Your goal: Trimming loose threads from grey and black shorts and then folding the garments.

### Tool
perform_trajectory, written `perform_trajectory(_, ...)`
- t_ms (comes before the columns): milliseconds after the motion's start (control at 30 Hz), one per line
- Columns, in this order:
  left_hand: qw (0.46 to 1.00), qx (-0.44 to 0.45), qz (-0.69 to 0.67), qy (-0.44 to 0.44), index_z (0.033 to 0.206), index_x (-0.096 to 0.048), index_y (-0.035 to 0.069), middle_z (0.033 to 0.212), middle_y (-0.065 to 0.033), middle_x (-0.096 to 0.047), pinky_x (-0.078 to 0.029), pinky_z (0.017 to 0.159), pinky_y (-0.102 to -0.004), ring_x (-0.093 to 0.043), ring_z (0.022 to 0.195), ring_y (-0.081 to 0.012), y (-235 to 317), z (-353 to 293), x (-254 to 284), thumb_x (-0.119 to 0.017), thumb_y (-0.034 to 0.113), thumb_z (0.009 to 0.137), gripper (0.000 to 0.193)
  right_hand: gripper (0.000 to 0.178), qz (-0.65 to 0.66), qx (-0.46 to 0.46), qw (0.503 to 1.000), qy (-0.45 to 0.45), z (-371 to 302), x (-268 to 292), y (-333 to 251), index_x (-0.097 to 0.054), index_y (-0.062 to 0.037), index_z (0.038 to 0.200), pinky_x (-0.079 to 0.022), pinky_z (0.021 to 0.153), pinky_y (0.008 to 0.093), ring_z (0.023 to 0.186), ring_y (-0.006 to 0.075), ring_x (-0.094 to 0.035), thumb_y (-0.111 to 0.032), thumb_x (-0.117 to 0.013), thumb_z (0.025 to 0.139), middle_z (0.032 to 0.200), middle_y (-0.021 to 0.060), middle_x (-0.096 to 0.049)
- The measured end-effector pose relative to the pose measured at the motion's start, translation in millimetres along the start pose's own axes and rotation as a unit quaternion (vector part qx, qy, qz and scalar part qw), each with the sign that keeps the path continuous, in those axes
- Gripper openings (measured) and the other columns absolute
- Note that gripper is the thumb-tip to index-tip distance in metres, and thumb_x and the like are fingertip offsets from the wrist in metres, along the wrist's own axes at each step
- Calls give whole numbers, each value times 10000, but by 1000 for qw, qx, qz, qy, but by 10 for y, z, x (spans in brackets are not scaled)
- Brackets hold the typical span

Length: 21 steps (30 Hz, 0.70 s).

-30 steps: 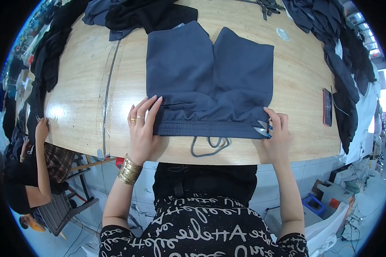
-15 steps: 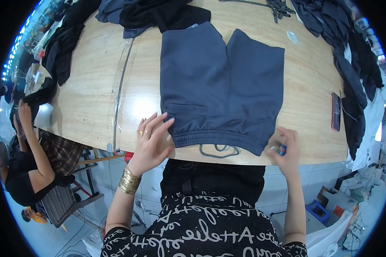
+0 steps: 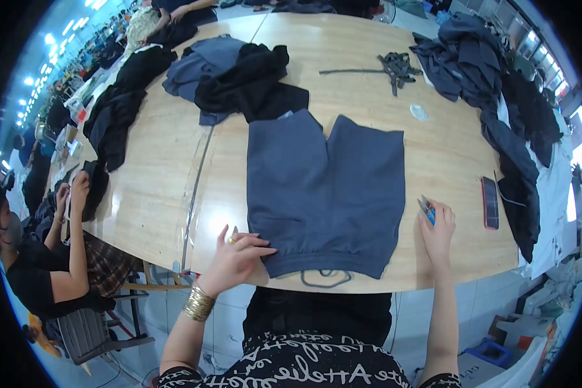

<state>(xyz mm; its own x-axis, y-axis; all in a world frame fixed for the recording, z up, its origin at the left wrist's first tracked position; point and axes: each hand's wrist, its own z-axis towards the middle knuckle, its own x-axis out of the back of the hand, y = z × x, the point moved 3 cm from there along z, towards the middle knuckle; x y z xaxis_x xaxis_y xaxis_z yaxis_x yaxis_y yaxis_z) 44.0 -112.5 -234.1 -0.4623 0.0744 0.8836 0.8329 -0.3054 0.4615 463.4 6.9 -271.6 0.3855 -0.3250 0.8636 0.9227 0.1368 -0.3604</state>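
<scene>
A pair of dark blue-grey shorts (image 3: 291,174) lies flat on the wooden table, its gathered elastic waistband toward me. A loop of drawstring cord (image 3: 309,282) sticks out below the waistband at the near edge. My left hand (image 3: 234,260), with a ring and a wide gold bracelet at the wrist, rests its spread fingertips on the left end of the waistband. To the right of the shorts, my right hand (image 3: 440,227) is closed round small thread snips (image 3: 428,211) with blue on them, blades pointing away from me. That hand is apart from the cloth.
Behind the shorts lies a heap of black and blue garments (image 3: 252,84). Dark cords (image 3: 399,70) lie at the far right, near a piled row of dark clothing (image 3: 478,58). A phone (image 3: 490,202) rests at right. At left sits a co-worker (image 3: 45,258) handling dark cloth.
My view has tilted up, showing more of the far table. My right hand has moved up beside the shorts, and the snips' blades now show. My left hand's fingertips now lie on the waistband.
</scene>
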Motion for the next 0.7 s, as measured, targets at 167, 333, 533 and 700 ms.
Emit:
perform_trajectory(167,980,-22,-84,179,976,-655,96,880,-68,-644,-426,858,-373,-586,879,-257,-276,976,801,-571,21,798,210,415,4,29,1000,3,15,202,-327,-537,-86,1144,-326,928,446,1094,297,-464,-134,-662,751,1134,103,-505)
perform_trajectory(333,954,-85,47,284,1002,-608,68,1017,-110,-584,-438,865,-375,-525,1008,-300,-521,2571,1010,-606,112,793,214,456,111,157,978,-78,-44,205,-1056,-565,-92,1119,-312,941,420,1137,300,-441,-182,-701,693,1157,121,-508)
perform_trajectory(533,908,55,266,320,1167,-505,84,1182,-97,-514,-373,920,-529,-494,1120,-280,-1203,3552,798,-706,286,733,519,457,71,315,926,-197,-367,-448,-1825,-519,-230,1267,-242,1015,531,1270,276,-367,-431,-532,857,1354,65,-435)
perform_trajectory(700,933,125,113,317,948,-597,78,910,-130,-604,-477,764,-413,-596,902,-326,-1713,3304,935,-600,236,822,202,459,117,382,897,-189,-180,-960,-2581,-504,-230,1280,-250,1007,524,1277,289,-358,-417,-537,862,1373,74,-412)
